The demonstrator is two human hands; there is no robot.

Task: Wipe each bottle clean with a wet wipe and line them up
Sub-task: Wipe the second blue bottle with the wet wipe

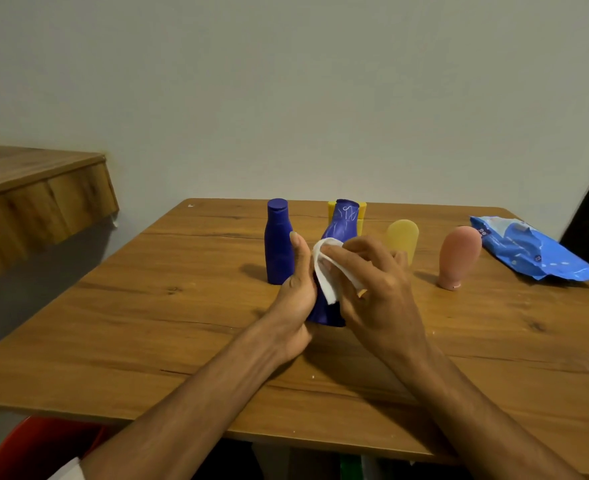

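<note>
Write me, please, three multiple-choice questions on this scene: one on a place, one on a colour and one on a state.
1. Where does the pack of wet wipes lie?
A. at the far right of the table
B. on the floor
C. in the person's lap

2. What colour is the bottle that is being wiped?
A. pink
B. yellow
C. blue

3. How is the pink tube placed?
A. lying on its side
B. standing upright on its cap
C. held in a hand

Answers: 1 A, the pack lies by the table's right edge. 2 C, the left hand holds a blue bottle while the right hand presses the white wipe on it. 3 B, it stands alone, cap down.
</note>
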